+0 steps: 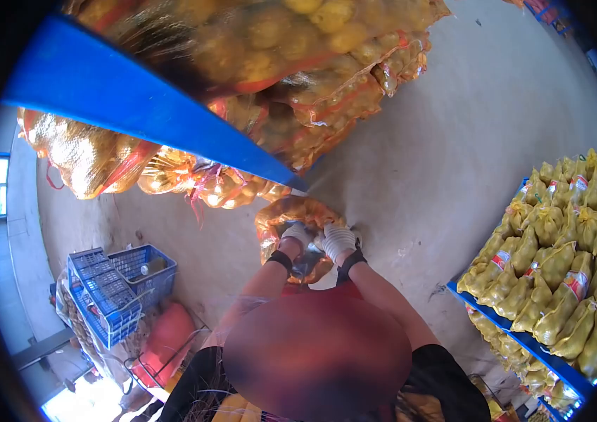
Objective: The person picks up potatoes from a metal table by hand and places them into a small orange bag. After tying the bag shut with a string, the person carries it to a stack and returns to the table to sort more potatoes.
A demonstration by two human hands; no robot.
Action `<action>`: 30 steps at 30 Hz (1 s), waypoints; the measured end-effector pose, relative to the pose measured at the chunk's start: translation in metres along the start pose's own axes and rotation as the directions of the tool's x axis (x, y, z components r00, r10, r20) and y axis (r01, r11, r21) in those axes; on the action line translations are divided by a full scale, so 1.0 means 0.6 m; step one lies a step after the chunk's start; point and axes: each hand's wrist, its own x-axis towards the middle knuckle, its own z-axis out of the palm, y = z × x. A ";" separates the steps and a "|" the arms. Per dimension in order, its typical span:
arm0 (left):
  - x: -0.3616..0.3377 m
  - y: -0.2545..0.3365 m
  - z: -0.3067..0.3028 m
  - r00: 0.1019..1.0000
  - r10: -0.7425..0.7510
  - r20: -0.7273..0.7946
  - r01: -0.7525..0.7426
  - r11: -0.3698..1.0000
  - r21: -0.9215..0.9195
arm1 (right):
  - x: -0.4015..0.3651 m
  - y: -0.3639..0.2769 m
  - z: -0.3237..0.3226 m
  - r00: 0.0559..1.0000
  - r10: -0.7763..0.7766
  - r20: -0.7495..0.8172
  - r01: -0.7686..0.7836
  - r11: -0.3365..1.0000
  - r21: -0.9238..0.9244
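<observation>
My left hand, in a whitish glove, is closed at the mouth of an orange mesh bag. Beside it, my right hand, gloved as well, grips the same bag near its right edge. The bag is low in front of my body, and its mouth gapes around a dark, shiny interior. What lies inside I cannot make out. Both wrists carry dark bands. Just above my hands ends the tip of a blue beam.
Big orange mesh sacks of round yellowish produce are stacked ahead, partly behind the beam. To the right, a blue rack bears many smaller yellow mesh bags. Blue plastic crates and a red sack stand at left.
</observation>
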 end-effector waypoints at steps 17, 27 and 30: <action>0.070 -0.016 0.039 0.964 -0.180 0.196 0.167 0.983 0.081 | 0.034 0.002 0.030 0.993 0.120 0.018 -0.121 0.991 0.050; -0.037 -0.002 -0.020 0.907 -0.381 0.178 0.253 0.155 -0.955 | 0.026 0.030 0.024 1.000 -0.009 0.004 0.008 0.992 0.128; -0.032 0.013 -0.024 0.932 -0.336 0.139 0.160 0.037 -0.986 | 0.043 0.066 0.060 0.983 -0.144 -0.113 0.180 0.881 0.437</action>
